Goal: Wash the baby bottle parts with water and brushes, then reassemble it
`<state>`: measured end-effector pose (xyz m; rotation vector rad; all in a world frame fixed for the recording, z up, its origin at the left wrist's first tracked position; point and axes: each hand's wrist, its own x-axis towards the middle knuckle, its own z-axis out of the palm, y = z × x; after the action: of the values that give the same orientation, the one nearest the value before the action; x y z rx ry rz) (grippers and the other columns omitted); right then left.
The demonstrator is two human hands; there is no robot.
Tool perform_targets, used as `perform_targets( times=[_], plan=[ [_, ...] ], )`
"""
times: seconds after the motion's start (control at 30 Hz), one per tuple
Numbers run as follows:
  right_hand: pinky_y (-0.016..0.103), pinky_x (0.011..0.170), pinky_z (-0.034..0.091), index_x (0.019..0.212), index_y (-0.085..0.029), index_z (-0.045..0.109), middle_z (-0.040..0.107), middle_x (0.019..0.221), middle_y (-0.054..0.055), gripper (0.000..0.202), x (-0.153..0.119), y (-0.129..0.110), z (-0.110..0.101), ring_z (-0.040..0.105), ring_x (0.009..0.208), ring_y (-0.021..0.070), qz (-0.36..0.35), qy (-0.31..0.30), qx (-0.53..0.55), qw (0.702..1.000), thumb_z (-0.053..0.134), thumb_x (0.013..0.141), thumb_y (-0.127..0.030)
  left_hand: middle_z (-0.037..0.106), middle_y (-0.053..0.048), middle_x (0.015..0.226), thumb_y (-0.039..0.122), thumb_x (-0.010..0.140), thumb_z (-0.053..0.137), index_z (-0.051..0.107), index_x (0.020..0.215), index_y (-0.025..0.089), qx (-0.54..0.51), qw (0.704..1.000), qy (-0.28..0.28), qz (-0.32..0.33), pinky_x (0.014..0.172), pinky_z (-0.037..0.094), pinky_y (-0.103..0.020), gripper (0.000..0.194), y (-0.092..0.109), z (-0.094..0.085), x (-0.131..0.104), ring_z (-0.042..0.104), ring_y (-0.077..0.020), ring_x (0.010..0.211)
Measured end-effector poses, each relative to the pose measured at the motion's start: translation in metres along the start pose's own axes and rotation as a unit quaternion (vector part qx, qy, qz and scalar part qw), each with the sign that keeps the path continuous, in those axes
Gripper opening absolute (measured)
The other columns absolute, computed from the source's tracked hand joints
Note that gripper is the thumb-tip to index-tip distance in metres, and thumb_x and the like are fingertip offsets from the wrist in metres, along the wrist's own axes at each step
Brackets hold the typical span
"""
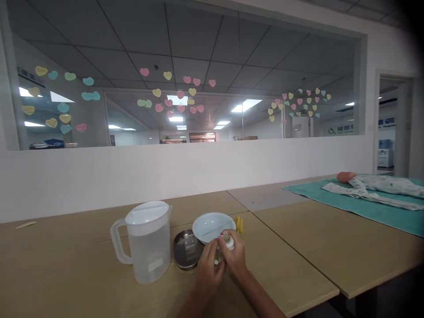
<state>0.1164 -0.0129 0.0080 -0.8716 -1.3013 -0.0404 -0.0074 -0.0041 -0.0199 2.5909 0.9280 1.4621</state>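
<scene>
My right hand [236, 256] is closed round a small bottle [228, 240] with a white collar and a pale nozzle top. My left hand [209, 267] is closed beside it, fingertips meeting the right hand's; a small white piece [216, 262] shows by its fingers, and what it grips is too small to make out. Just beyond the hands is a white bowl [212, 224] with a thin line across it. An oval metal tray [180, 260] with a clear container [191, 244] in it stands left of the hands. Something yellow [239, 224] lies at the bowl's right.
A lidded translucent pitcher [150, 251] stands left of the tray. A flat yellowish piece [25, 225] lies far left on the wooden table [73, 274]. At the right, a doll [346, 177] and patterned cloth [384, 184] lie on a teal towel [394, 214]. A white wall is behind.
</scene>
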Motion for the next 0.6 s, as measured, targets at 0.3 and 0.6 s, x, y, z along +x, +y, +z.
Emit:
perform_targets(
  times=[0.3,0.6],
  plan=[
    [0.037,0.078,0.045,0.099,-0.019,0.055,0.061,0.093,0.008,0.018,-0.0038,0.0037,-0.0061,0.056,0.089,0.021,-0.126,-0.044,-0.052,0.99,0.045,0.086,-0.027,0.054,-0.014,0.128,0.021,0.081,0.049,0.041,0.132,0.015,0.012,1.0,-0.005,-0.024,0.098,0.045,-0.044,0.052,0.002,-0.0006,-0.002,0.052,-0.0242,0.118],
    [0.04,0.084,0.036,0.1,-0.019,0.055,0.062,0.093,0.006,0.019,-0.0027,0.0103,-0.0048,0.056,0.089,0.0212,-0.095,-0.012,-0.147,0.985,0.043,0.088,-0.028,0.065,-0.01,0.109,0.028,0.083,0.052,0.052,0.122,0.017,0.06,0.998,0.018,-0.007,0.086,0.05,-0.042,0.04,0.0041,-0.0043,0.0003,0.062,-0.0231,0.1]
  ],
)
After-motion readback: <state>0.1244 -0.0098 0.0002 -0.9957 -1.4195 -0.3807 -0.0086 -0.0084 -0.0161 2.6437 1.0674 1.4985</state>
